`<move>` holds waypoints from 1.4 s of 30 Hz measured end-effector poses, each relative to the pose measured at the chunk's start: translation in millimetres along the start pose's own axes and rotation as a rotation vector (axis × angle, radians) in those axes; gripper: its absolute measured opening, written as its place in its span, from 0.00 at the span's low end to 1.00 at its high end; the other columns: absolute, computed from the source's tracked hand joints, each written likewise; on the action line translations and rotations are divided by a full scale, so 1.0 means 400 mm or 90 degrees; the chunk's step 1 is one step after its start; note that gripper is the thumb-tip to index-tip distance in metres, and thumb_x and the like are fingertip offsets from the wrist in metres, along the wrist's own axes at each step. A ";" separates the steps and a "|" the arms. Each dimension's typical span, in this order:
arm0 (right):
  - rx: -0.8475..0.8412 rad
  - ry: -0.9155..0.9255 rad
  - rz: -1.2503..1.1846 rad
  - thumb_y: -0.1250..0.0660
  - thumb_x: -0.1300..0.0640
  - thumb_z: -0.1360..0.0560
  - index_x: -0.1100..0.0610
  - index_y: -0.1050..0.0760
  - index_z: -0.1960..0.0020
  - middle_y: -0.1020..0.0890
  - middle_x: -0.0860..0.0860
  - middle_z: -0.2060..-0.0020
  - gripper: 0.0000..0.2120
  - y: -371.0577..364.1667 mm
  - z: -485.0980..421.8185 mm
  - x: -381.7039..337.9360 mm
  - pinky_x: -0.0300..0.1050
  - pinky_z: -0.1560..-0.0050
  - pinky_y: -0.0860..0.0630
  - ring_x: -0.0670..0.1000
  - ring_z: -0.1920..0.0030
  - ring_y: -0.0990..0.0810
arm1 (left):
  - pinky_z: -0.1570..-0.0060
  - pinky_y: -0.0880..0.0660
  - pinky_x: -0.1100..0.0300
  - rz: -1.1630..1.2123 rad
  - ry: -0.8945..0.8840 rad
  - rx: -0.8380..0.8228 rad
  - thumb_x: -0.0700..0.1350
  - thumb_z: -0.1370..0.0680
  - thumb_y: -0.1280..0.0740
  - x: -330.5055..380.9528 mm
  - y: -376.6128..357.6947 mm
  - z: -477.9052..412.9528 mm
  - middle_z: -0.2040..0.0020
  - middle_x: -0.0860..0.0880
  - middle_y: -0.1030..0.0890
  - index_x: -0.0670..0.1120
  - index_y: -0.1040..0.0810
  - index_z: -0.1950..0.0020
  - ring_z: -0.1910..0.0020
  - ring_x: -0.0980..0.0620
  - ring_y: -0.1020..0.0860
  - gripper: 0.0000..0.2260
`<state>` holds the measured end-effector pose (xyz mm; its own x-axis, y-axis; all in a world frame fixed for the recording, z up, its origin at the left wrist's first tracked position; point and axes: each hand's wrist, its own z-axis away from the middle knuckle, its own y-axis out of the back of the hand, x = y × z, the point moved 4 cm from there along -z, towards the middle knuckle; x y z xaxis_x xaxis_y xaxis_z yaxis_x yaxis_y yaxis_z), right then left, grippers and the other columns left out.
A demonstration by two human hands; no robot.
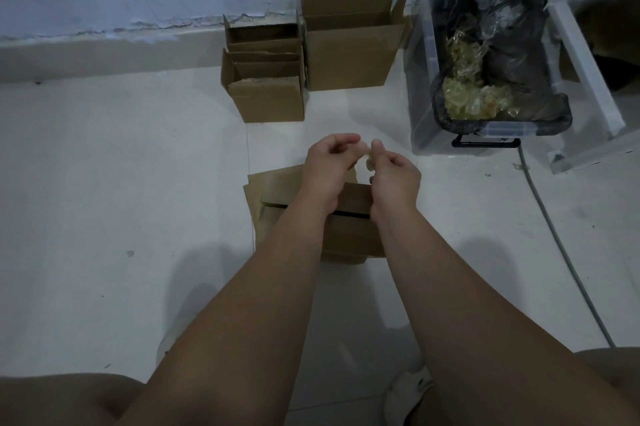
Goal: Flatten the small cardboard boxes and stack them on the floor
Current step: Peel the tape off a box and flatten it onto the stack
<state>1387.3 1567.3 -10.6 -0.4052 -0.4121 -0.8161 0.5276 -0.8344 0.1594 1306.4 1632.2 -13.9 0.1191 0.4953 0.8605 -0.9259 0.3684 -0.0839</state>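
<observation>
the white floor (104, 183) holds a clear bin (420, 106) with a black bag in it. beside it stands a big open box (349, 58), then two small open boxes (266, 99). nearer, a pile of flat boxes (273, 190) lies on the floor. above it the left hand (325, 169) and right hand (394, 179) are close together, both pinching a crumpled bit of tape (369, 162)

Head-worn wide view, forward and down onto floor (104, 183).
</observation>
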 end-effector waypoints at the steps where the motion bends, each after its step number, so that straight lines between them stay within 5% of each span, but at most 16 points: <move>1: 0.009 0.001 0.003 0.33 0.47 0.23 0.55 0.21 0.58 0.19 0.48 0.62 0.12 0.001 -0.002 0.000 0.37 0.62 0.31 0.47 0.57 0.22 | 0.42 0.25 0.57 -0.025 -0.004 -0.014 0.43 0.24 0.31 -0.005 -0.005 0.004 0.47 0.50 0.20 0.47 0.21 0.43 0.45 0.52 0.22 0.09; 5: -0.038 -0.040 -0.059 0.33 0.48 0.23 0.54 0.22 0.62 0.20 0.48 0.66 0.13 -0.006 0.007 0.011 0.39 0.61 0.25 0.47 0.61 0.21 | 0.54 0.24 0.68 -0.091 -0.017 0.005 0.46 0.23 0.32 -0.018 -0.015 0.010 0.45 0.55 0.25 0.50 0.29 0.33 0.50 0.58 0.24 0.19; 7: -0.082 -0.036 -0.090 0.33 0.52 0.23 0.58 0.18 0.56 0.16 0.50 0.62 0.10 -0.014 0.016 0.017 0.42 0.53 0.20 0.48 0.58 0.18 | 0.60 0.27 0.74 -0.124 -0.060 0.052 0.45 0.23 0.33 -0.018 -0.007 0.010 0.46 0.57 0.27 0.53 0.35 0.30 0.53 0.62 0.25 0.23; 11: -0.126 -0.057 -0.162 0.32 0.57 0.24 0.60 0.18 0.46 0.15 0.54 0.50 0.10 -0.024 0.015 0.014 0.51 0.40 0.23 0.53 0.46 0.18 | 0.55 0.29 0.76 -0.224 -0.159 0.050 0.45 0.22 0.34 -0.017 -0.010 0.014 0.40 0.55 0.22 0.53 0.30 0.32 0.49 0.62 0.25 0.19; 14: -0.116 -0.068 -0.190 0.29 0.59 0.26 0.62 0.20 0.42 0.17 0.57 0.46 0.14 -0.022 0.006 0.009 0.53 0.37 0.25 0.55 0.42 0.20 | 0.48 0.33 0.69 -0.332 -0.226 0.061 0.45 0.24 0.33 -0.013 -0.012 0.014 0.43 0.55 0.21 0.53 0.25 0.36 0.40 0.57 0.29 0.16; 17: -0.098 -0.050 -0.132 0.29 0.61 0.26 0.60 0.21 0.42 0.17 0.56 0.48 0.13 -0.015 0.002 0.009 0.53 0.38 0.24 0.55 0.45 0.19 | 0.45 0.34 0.65 -0.377 -0.262 0.058 0.43 0.26 0.32 -0.012 -0.011 0.012 0.43 0.55 0.23 0.51 0.24 0.40 0.40 0.56 0.33 0.15; 21: -0.118 -0.037 -0.098 0.30 0.64 0.27 0.55 0.19 0.53 0.17 0.53 0.51 0.06 -0.018 0.000 0.001 0.50 0.43 0.21 0.53 0.49 0.18 | 0.55 0.35 0.70 -0.412 -0.280 0.094 0.40 0.27 0.31 -0.012 -0.015 0.010 0.44 0.48 0.30 0.45 0.29 0.45 0.47 0.53 0.32 0.12; 27: -0.166 0.025 -0.055 0.35 0.57 0.22 0.54 0.18 0.55 0.16 0.48 0.57 0.07 -0.030 0.006 -0.005 0.38 0.55 0.21 0.45 0.54 0.18 | 0.62 0.32 0.74 -0.368 -0.264 0.169 0.45 0.25 0.32 -0.017 -0.001 0.006 0.46 0.53 0.37 0.47 0.30 0.54 0.57 0.59 0.30 0.07; 31: -0.178 0.008 -0.075 0.37 0.62 0.22 0.55 0.20 0.51 0.17 0.53 0.51 0.07 -0.032 0.006 -0.003 0.43 0.48 0.20 0.51 0.49 0.18 | 0.67 0.33 0.72 -0.354 -0.243 0.154 0.45 0.24 0.33 -0.031 0.005 0.000 0.59 0.53 0.28 0.48 0.31 0.57 0.63 0.60 0.28 0.07; 37: -0.183 -0.005 -0.001 0.36 0.58 0.22 0.54 0.21 0.53 0.17 0.53 0.54 0.06 -0.031 0.012 0.009 0.48 0.46 0.20 0.55 0.48 0.18 | 0.71 0.31 0.75 -0.258 -0.189 0.226 0.48 0.20 0.38 -0.040 0.023 0.000 0.63 0.57 0.23 0.50 0.31 0.49 0.66 0.61 0.24 0.03; 42: -0.253 -0.002 0.070 0.41 0.50 0.19 0.50 0.20 0.51 0.16 0.46 0.55 0.11 -0.048 0.023 0.006 0.37 0.55 0.23 0.44 0.52 0.19 | 0.65 0.35 0.84 -0.272 -0.199 0.204 0.45 0.17 0.44 -0.036 0.014 -0.001 0.41 0.49 0.22 0.52 0.36 0.28 0.57 0.65 0.27 0.17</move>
<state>1369.5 1579.0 -10.4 -0.3321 -0.4920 -0.8047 0.8149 -0.5794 0.0179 1299.6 1627.5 -26.9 0.4379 0.0835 0.8951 -0.8867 0.2048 0.4146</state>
